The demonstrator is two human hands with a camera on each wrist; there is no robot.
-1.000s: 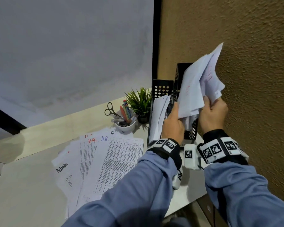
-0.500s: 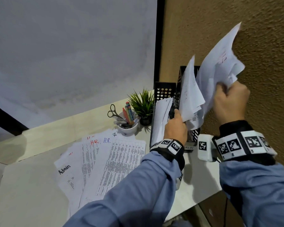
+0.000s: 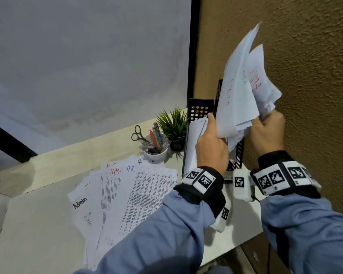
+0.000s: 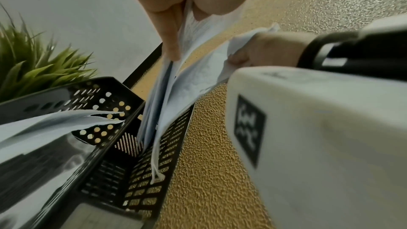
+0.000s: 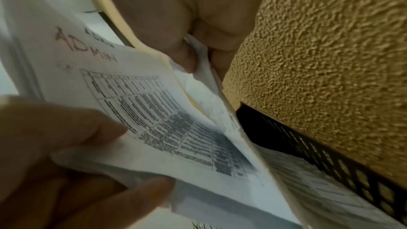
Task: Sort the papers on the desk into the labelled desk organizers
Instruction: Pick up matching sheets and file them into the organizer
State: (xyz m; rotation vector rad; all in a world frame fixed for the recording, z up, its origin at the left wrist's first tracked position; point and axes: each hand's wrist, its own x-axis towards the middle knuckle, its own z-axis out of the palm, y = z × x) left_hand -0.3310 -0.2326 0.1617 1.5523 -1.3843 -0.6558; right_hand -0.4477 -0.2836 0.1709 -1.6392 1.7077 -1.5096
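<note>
Two black perforated desk organizers [image 3: 200, 109] [image 4: 152, 168] stand at the desk's back right against the brown wall. My left hand [image 3: 211, 143] [image 4: 174, 29] pinches an upright sheet marked ADMIN [image 3: 234, 99] [image 5: 136, 104] whose lower edge is inside the right organizer. My right hand [image 3: 265, 131] [image 5: 198, 48] grips a crumpled sheet with red writing [image 3: 259, 80] just to its right, above that organizer. The left organizer holds white papers [image 3: 192, 143] [image 4: 55, 121]. More papers marked Admin and H.R. [image 3: 127, 194] lie fanned on the desk.
A white cup with scissors and pens [image 3: 154, 143] and a small green plant [image 3: 174, 125] [image 4: 33, 65] stand left of the organizers. The rough brown wall [image 3: 305, 76] is close on the right. The desk edge [image 3: 226, 252] runs below my wrists.
My right hand has come back down and left with its sheet, close beside the sheet in my left hand. The left hand has stayed at the organizer.
</note>
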